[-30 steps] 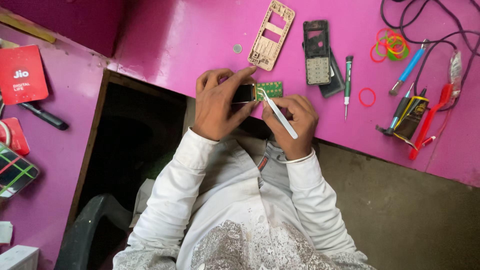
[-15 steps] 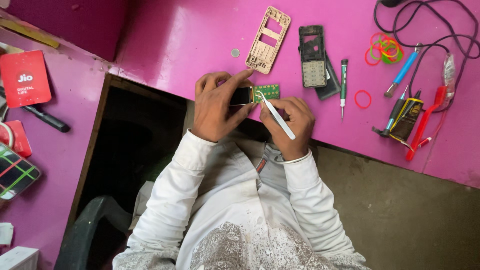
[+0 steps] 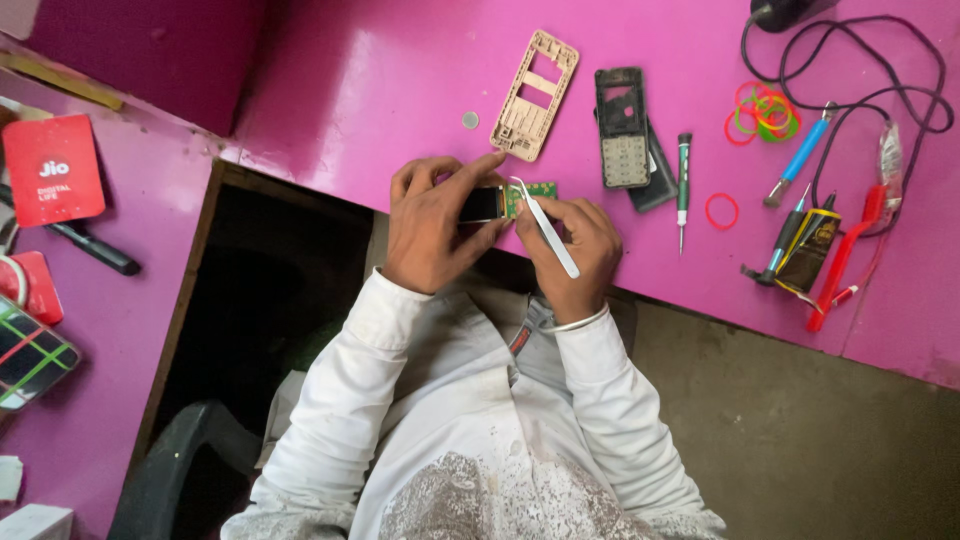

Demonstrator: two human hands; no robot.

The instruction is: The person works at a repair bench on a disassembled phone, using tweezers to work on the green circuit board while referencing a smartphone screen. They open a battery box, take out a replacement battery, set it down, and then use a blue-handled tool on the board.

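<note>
My left hand (image 3: pixel 432 222) grips a small green phone circuit board (image 3: pixel 500 200) with its dark screen, held just above the near edge of the pink table (image 3: pixel 380 90). My right hand (image 3: pixel 572 245) holds white tweezers (image 3: pixel 545 225), whose tips touch the top of the board. Both hands are close together, fingers curled around what they hold. White sleeves cover my forearms.
A beige phone frame (image 3: pixel 538 95), a black keypad housing (image 3: pixel 624 128), a small screwdriver (image 3: pixel 683 185) and a coin (image 3: pixel 470 120) lie beyond my hands. Coloured rubber bands (image 3: pixel 762 112), black cables, a blue-handled tool (image 3: pixel 800 158) and red tools (image 3: pixel 845 265) lie right. A red card (image 3: pixel 52 170) lies left.
My hands and the board stay in nearly the same place; the tweezers have shifted slightly on the board. The view has drifted a little.
</note>
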